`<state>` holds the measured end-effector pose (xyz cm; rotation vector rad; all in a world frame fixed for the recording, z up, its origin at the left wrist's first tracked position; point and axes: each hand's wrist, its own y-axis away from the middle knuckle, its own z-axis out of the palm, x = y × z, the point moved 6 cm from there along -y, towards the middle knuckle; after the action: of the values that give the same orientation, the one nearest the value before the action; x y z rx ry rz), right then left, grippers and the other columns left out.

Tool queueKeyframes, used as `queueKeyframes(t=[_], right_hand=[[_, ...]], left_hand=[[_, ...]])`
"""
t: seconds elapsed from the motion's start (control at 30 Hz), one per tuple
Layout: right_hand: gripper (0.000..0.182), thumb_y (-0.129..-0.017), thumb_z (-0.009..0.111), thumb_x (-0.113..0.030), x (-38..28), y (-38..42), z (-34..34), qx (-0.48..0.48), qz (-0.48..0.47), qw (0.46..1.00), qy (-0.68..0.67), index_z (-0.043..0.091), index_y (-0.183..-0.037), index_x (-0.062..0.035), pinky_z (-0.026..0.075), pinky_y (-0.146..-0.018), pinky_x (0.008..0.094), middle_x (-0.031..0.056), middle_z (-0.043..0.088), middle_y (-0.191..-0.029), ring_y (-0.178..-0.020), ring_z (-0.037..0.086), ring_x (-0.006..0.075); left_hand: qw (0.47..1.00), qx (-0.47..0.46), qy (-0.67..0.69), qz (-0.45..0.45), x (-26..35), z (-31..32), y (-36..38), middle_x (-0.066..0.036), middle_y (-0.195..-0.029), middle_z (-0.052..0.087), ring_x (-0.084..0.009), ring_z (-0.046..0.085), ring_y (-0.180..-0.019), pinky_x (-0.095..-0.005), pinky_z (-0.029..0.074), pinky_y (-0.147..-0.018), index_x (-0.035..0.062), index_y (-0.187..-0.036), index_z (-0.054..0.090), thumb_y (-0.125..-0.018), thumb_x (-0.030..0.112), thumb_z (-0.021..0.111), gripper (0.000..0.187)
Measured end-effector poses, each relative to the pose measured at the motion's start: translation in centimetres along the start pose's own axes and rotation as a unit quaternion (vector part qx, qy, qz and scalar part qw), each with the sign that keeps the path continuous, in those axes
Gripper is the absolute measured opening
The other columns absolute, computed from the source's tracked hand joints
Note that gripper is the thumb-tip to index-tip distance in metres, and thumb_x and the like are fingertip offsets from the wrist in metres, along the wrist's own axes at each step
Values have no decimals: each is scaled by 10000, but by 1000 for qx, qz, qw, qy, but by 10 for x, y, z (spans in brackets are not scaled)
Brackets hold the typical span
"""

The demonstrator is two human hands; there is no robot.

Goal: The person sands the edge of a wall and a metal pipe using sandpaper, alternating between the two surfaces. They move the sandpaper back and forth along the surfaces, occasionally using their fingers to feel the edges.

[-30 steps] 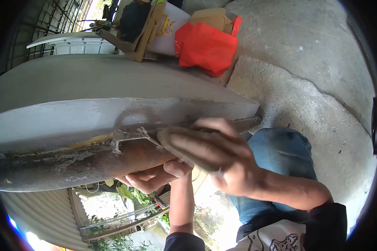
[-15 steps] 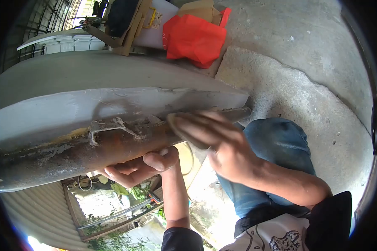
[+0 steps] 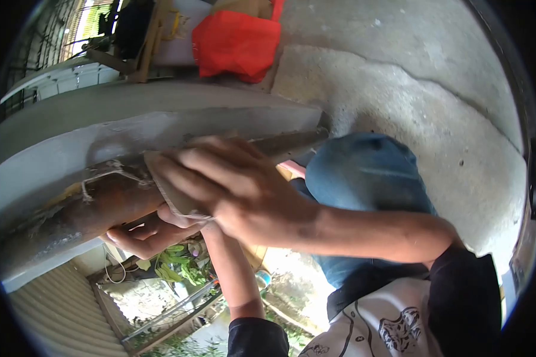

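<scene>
A rusty metal pipe [image 3: 113,201], browned and flaking, runs along a grey ledge. A rough metal bracket [image 3: 114,172] sticks up from its upper side. My right hand [image 3: 232,181] lies over the pipe, with fingers pressed on a folded sheet of sandpaper [image 3: 165,189] against its surface. Under the pipe, my left hand [image 3: 146,237] grips it from below with curled fingers, its thumb close to the sandpaper's lower edge. My right hand and the sheet hide part of the pipe's middle.
The grey ledge [image 3: 190,95] borders the pipe. Behind it are a red bag [image 3: 237,44] and cardboard. My bent knee [image 3: 363,169] is close to the pipe's far end, beside the concrete floor [image 3: 411,107]. Plants [image 3: 178,262] and corrugated sheeting [image 3: 56,303] lie below.
My right hand has slid left along the pipe with the sandpaper, closer to the bracket and above my left hand. The view has shifted; my left hand stays under the pipe.
</scene>
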<state>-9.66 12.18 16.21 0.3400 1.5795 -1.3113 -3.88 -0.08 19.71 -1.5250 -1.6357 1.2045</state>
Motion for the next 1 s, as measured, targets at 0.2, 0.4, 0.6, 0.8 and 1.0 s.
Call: queueKeyframes(t=[0.2, 0.4, 0.6, 0.8, 1.0], right_hand=[[545, -720, 748, -64, 11, 16, 3, 11, -36, 999, 27, 628, -1241, 45, 519, -948, 419, 149, 618, -1264, -1132, 597, 278], [456, -779, 658, 55, 36, 26, -9, -25, 14, 999, 37, 671, -1227, -26, 527, -954, 406, 116, 640, -1275, -1150, 605, 268], [545, -780, 673, 38, 11, 8, -5, 33, 37, 999, -6, 627, -1309, -81, 496, -948, 402, 100, 674, -1176, -1047, 631, 262], [529, -745, 750, -65, 18, 11, -10, -16, 45, 999, -8, 650, -1260, -121, 470, -967, 416, 43, 644, -1226, -1109, 603, 260], [367, -841, 667, -106, 53, 16, -21, -68, 93, 993, 25, 694, -1206, -128, 473, -953, 410, 65, 700, -1176, -1111, 607, 271]], left_hand=[[978, 206, -32, 7, 14, -12, -9, -224, -1332, 469, -309, 514, -1204, -494, 446, -1005, -19, -1394, 385, -935, 408, 448, 630], [962, 265, -59, 8, 21, -17, -20, -284, -1344, 470, -383, 512, -1228, -552, 423, -1037, -91, -1374, 383, -903, 388, 441, 674], [955, 297, -9, -10, 15, -16, -9, -289, -1346, 454, -399, 508, -1222, -559, 438, -1031, -58, -1375, 388, -906, 392, 442, 652], [938, 340, 38, -59, 9, -15, -3, -290, -1357, 431, -414, 497, -1227, -564, 451, -1028, -17, -1387, 381, -908, 392, 449, 633], [941, 330, 47, -61, 6, -14, -4, -291, -1363, 418, -422, 491, -1229, -566, 457, -1026, 6, -1393, 378, -910, 393, 452, 623]])
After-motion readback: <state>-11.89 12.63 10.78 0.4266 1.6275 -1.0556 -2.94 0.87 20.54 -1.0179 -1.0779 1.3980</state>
